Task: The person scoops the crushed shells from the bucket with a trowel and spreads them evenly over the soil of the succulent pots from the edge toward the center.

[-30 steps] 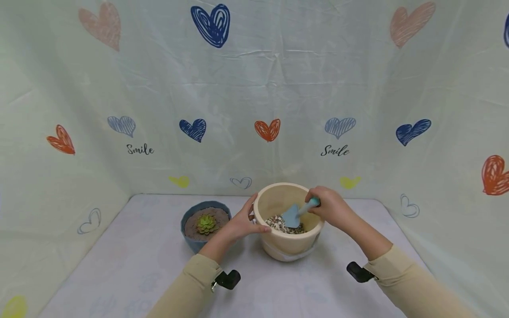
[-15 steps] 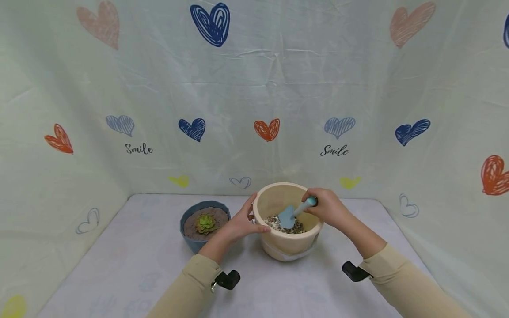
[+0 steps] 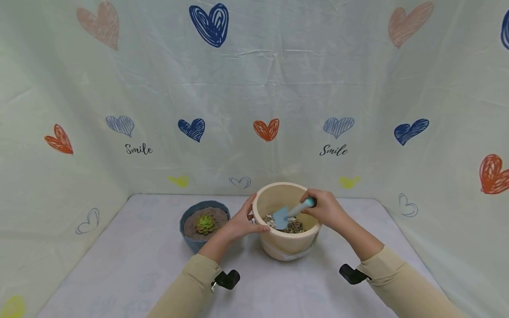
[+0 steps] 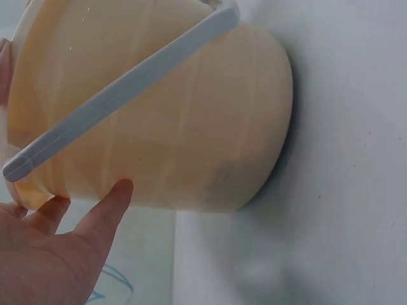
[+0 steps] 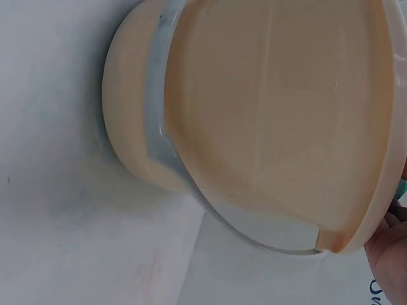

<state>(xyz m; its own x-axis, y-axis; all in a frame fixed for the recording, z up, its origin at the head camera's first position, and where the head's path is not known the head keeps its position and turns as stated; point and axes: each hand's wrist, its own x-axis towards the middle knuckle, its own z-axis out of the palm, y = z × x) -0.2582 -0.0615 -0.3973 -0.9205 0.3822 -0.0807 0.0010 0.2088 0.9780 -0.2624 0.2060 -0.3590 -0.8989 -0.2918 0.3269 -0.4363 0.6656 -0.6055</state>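
Note:
A cream plastic bucket (image 3: 290, 245) stands on the table with a gravelly mix (image 3: 294, 226) of pale and dark bits in its bottom. My left hand (image 3: 241, 223) grips its left side, thumb at the front rim and fingers spread along the wall; in the left wrist view the fingertips (image 4: 122, 188) touch the bucket's side below the pale handle (image 4: 127, 89). Inside the bucket, a small light-blue trowel (image 3: 281, 218) has its blade in the gravel. My right hand (image 3: 327, 209) holds the trowel's handle over the right rim. The right wrist view shows mostly bucket wall (image 5: 286, 114).
Left of the bucket, close behind my left forearm, stands a blue pot (image 3: 193, 244) with brown soil and a green succulent (image 3: 205, 224). A white cloth covers the table (image 3: 131, 256). Behind it hangs a curtain (image 3: 238, 97) printed with hearts.
The trowel blade has moved left through the gravel toward the bucket's left wall, and my right hand has shifted slightly left with it. My left hand has stayed on the bucket.

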